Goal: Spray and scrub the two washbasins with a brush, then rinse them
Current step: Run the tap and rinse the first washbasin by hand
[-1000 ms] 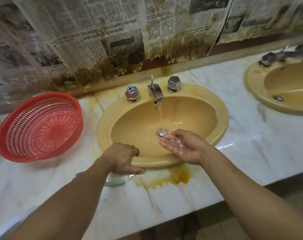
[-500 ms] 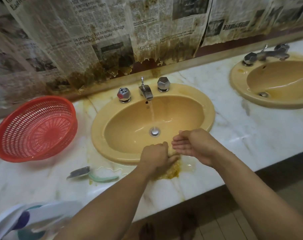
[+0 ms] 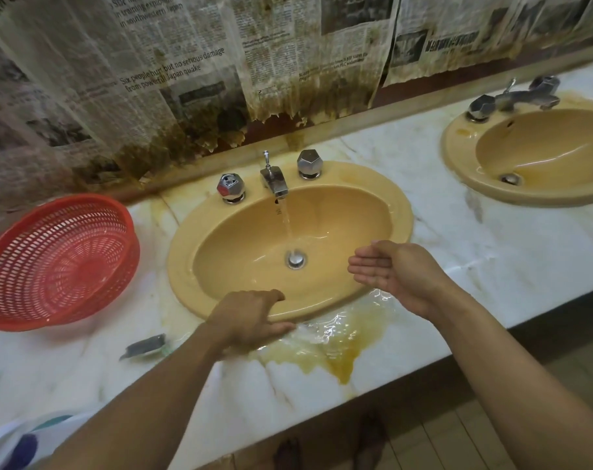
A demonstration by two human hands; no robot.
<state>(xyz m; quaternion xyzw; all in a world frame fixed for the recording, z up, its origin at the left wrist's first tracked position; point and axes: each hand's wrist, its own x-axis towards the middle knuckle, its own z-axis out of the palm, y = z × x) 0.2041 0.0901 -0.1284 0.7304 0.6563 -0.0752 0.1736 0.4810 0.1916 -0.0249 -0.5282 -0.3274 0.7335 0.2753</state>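
Bare counter (image 3: 440, 232) lies open right of the near washbasin (image 3: 179, 266); red basket (image 3: 57, 262) crowds its left

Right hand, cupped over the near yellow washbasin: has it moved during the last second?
Yes. The right hand has drawn rightward, away from the round metal drain, toward the yellow washbasin's right rim.

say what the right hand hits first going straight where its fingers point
Likely the water stream from the tap: the right hand points left across the basin, though depth is unclear.
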